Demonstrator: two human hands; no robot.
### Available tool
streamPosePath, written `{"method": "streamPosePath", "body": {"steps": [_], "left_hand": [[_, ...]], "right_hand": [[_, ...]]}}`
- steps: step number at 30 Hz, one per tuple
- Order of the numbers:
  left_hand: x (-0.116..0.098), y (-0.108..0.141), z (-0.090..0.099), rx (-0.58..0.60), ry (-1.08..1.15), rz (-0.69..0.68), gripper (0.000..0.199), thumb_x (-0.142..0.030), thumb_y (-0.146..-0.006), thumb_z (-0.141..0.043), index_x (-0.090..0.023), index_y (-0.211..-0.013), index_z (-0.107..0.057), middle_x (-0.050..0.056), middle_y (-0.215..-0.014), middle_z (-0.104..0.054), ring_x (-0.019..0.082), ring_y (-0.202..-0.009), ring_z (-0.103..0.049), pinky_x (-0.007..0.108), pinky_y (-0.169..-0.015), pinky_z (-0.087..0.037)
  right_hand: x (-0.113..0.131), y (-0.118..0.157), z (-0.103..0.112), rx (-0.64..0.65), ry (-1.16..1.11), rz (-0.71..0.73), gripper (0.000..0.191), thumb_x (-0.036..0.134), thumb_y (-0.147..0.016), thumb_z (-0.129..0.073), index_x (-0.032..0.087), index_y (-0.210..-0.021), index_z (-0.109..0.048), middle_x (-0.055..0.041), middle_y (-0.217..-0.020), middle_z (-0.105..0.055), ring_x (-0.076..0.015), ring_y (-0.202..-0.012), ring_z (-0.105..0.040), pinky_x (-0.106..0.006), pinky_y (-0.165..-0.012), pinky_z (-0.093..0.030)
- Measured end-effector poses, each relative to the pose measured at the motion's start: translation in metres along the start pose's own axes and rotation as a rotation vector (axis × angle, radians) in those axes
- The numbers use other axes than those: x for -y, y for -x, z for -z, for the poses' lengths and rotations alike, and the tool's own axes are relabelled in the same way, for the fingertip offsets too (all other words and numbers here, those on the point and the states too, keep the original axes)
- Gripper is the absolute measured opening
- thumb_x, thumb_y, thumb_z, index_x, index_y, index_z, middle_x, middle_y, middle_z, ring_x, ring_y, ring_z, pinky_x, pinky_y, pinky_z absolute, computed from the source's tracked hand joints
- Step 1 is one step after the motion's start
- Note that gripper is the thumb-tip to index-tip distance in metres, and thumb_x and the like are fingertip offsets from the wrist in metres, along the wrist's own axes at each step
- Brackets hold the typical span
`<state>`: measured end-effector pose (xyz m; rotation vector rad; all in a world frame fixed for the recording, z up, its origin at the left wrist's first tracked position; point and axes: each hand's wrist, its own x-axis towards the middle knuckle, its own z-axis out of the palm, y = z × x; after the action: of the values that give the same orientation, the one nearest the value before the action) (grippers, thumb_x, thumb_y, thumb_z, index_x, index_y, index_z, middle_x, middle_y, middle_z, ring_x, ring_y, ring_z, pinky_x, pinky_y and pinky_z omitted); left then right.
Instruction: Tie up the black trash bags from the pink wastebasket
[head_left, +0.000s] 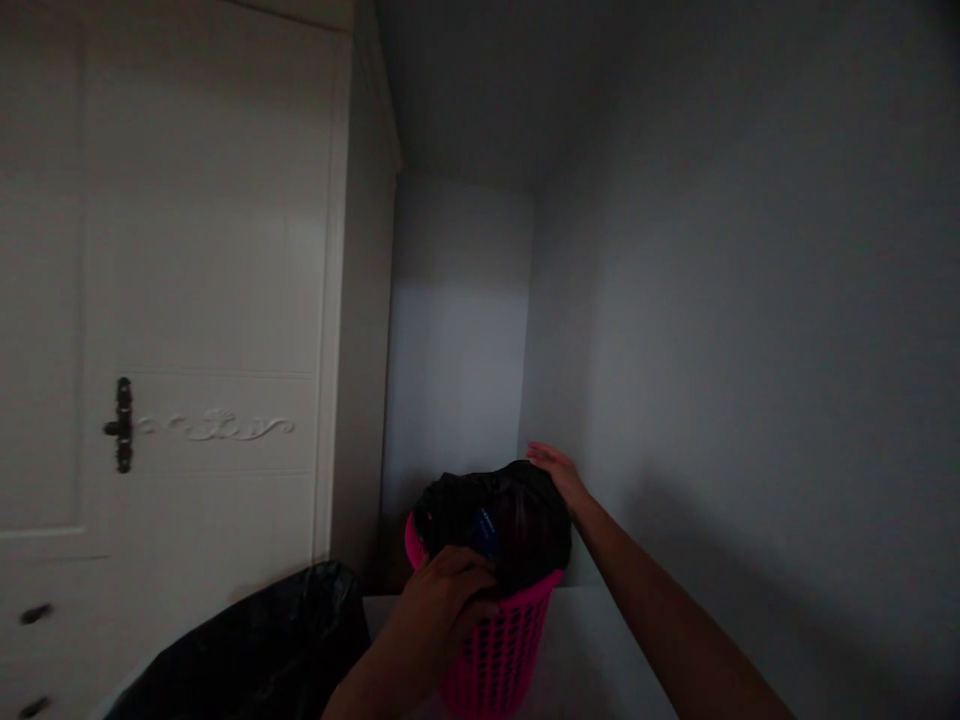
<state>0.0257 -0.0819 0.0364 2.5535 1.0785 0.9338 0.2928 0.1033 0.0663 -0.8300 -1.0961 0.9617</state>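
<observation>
A pink perforated plastic basket [504, 655] stands before me with a black plastic bag [529, 530] lining it and folded over its rim. Inside the bag's mouth a small blue item with pale lettering [486, 530] shows; its kind is too dark to tell. At the near left of the rim, my left hand [450, 595] has its fingers curled over the bag's edge. On the far right side of the bag, my right hand [553, 465] rests with its fingers stretched out, touching the plastic.
To the left stands a white wardrobe [217, 280] with a dark handle [124, 425] and drawers below. Another black plastic bag [262, 640] lies at the lower left. A grey wall [750, 300] runs close along the right side and meets the back wall in a corner.
</observation>
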Motion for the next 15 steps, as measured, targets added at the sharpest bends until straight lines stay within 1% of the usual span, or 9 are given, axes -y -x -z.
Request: {"method": "streamPosePath", "body": {"steps": [4,8,12,15], "left_hand": [[-0.003,0.003,0.01,0.042,0.011,0.025,0.022,-0.016,-0.098,-0.062,-0.025,-0.11,-0.077,0.004,-0.123,-0.074,0.024,-0.118,-0.066,0.039,-0.105,-0.048],[-0.005,0.003,0.017,0.079,-0.045,0.054,0.022,-0.019,-0.1,-0.059,-0.025,-0.113,-0.075,0.004,-0.122,-0.074,0.026,-0.119,-0.065,0.042,-0.105,-0.045],[0.004,0.003,0.015,0.087,-0.047,0.059,0.022,-0.018,-0.098,-0.06,-0.026,-0.112,-0.075,0.003,-0.118,-0.075,0.026,-0.115,-0.067,0.043,-0.102,-0.045],[0.014,0.004,0.014,0.075,0.016,0.052,0.019,-0.021,-0.096,-0.063,-0.026,-0.109,-0.076,0.004,-0.117,-0.076,0.026,-0.114,-0.068,0.042,-0.101,-0.048]], "right_hand": [[0.027,-0.001,-0.011,0.102,-0.048,0.038,0.046,0.029,-0.056,-0.091,0.023,-0.1,-0.08,-0.0035,-0.098,-0.08,-0.023,-0.091,-0.074,-0.037,-0.09,-0.056],[0.055,0.007,-0.018,0.164,-0.105,0.085,0.047,0.032,-0.06,-0.091,0.025,-0.104,-0.08,-0.0012,-0.101,-0.079,-0.0189,-0.09,-0.073,-0.031,-0.087,-0.056],[0.085,0.015,-0.017,0.172,-0.189,0.165,0.044,0.028,-0.06,-0.092,0.024,-0.103,-0.08,0.0005,-0.097,-0.077,-0.0154,-0.087,-0.071,-0.026,-0.082,-0.055],[0.105,0.018,-0.01,0.119,-0.237,0.247,0.039,0.025,-0.061,-0.091,0.023,-0.098,-0.08,0.0,-0.093,-0.076,-0.0159,-0.084,-0.069,-0.027,-0.077,-0.055]]}}
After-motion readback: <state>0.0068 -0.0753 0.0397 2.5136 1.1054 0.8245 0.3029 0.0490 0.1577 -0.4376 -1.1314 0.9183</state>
